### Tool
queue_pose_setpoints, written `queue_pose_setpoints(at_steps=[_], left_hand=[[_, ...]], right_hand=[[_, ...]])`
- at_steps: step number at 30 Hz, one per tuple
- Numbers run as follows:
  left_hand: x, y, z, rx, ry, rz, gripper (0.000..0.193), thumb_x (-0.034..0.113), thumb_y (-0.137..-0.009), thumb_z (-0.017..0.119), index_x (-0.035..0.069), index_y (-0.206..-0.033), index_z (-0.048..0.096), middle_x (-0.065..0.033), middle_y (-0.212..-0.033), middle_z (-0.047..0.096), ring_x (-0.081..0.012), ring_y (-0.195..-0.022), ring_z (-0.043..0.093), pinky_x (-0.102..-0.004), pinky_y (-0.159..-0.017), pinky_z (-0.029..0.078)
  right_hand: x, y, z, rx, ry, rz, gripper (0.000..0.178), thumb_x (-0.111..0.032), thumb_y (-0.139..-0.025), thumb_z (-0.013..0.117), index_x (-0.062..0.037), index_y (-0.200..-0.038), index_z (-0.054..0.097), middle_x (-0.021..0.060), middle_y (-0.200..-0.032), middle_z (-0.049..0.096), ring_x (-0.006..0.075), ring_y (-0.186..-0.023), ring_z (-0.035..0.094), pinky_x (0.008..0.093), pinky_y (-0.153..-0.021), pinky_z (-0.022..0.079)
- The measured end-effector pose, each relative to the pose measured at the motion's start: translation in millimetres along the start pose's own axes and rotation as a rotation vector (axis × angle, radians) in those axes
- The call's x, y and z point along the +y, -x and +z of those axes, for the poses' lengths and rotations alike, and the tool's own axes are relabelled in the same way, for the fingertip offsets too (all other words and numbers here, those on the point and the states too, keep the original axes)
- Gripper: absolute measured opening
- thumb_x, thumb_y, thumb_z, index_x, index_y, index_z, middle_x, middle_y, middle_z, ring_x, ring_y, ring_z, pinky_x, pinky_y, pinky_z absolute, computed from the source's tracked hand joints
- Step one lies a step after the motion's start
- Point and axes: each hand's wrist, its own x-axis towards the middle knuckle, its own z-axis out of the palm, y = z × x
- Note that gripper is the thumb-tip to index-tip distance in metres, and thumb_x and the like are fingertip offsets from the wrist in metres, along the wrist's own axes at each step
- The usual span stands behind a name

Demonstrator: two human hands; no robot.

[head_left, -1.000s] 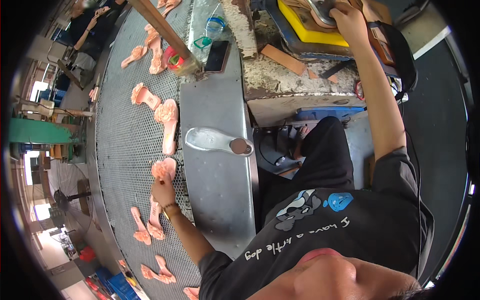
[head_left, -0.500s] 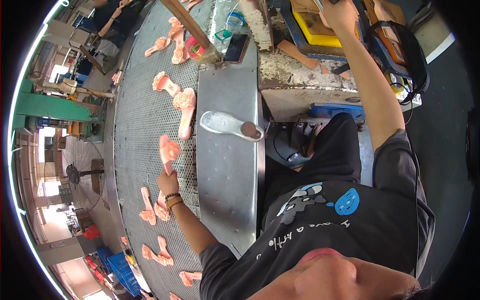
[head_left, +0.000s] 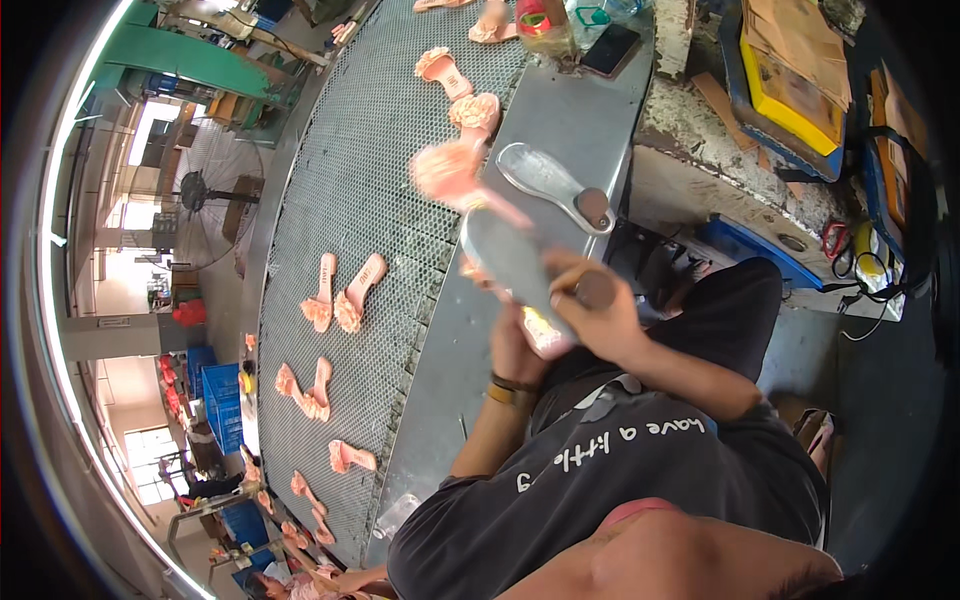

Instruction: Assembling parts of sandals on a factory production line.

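The held sole plate (head_left: pixel 512 255) obstructs the ledge (head_left: pixel 562 108), open beside the phone (head_left: pixel 611 50).

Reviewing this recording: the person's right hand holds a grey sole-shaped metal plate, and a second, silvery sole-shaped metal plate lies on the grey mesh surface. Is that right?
Not quite: the head view shows the silvery sole-shaped metal plate on the smooth grey metal ledge, beside the grey mesh surface. The person's right hand does hold the grey sole-shaped metal plate.
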Motion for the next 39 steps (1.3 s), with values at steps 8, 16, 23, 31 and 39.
queue_pose_setpoints(at_steps=[8,16,23,31,39], left_hand=[[-6,7,-6,0.193,0.321,0.118,0.045,0.034,-0.107,0.041,-0.001,-0.132,0.054,-0.0173,-0.126,0.065,-0.0255,-0.106,0.066,-0.0396,-0.094,0.054],[16,-2,81,-0.210,0.373,0.154,0.070,0.020,-0.104,0.050,-0.001,-0.160,0.015,-0.0201,-0.161,0.034,-0.0253,-0.131,0.055,-0.0362,-0.105,0.048],[37,6,122,-0.915,-0.699,0.790,0.079,0.029,-0.091,0.068,0.003,-0.158,0.036,-0.0286,-0.168,0.012,-0.0454,-0.154,0.019,-0.0518,-0.121,0.021],[9,-6,110,-1.053,-0.643,0.589,0.034,0.000,-0.089,0.066,0.004,-0.122,0.070,-0.0120,-0.115,0.073,-0.0309,-0.104,0.068,-0.0401,-0.092,0.053],[-16,-7,86,-0.680,-0.369,0.228,0.025,-0.001,-0.102,0.052,-0.002,-0.120,0.068,-0.0109,-0.097,0.073,-0.0160,-0.088,0.068,-0.0258,-0.077,0.050]], right_hand=[[16,23,29,-0.248,0.200,-0.182,0.023,0.003,-0.083,0.073,-0.0029,-0.102,0.061,0.0126,-0.122,0.065,0.0290,-0.129,0.057,0.0400,-0.109,0.044],[-29,21,-34,-0.141,0.699,-0.028,0.050,-0.028,-0.083,0.081,-0.0008,-0.120,0.063,0.0156,-0.110,0.066,0.0339,-0.105,0.067,0.0425,-0.094,0.052],[-80,1,-116,0.563,0.247,0.103,0.044,-0.043,-0.094,0.073,-0.0001,-0.094,0.064,0.0012,-0.067,0.062,0.0082,-0.053,0.056,0.0256,-0.047,0.044],[-178,-125,-272,0.906,1.723,0.266,0.077,-0.071,-0.089,0.058,0.0042,-0.102,0.069,0.0285,-0.088,0.073,0.0430,-0.086,0.074,0.0501,-0.076,0.060],[-180,-174,-308,0.916,1.843,0.143,0.075,-0.072,-0.085,0.062,0.0005,-0.098,0.074,0.0202,-0.088,0.076,0.0349,-0.084,0.077,0.0458,-0.073,0.062]])
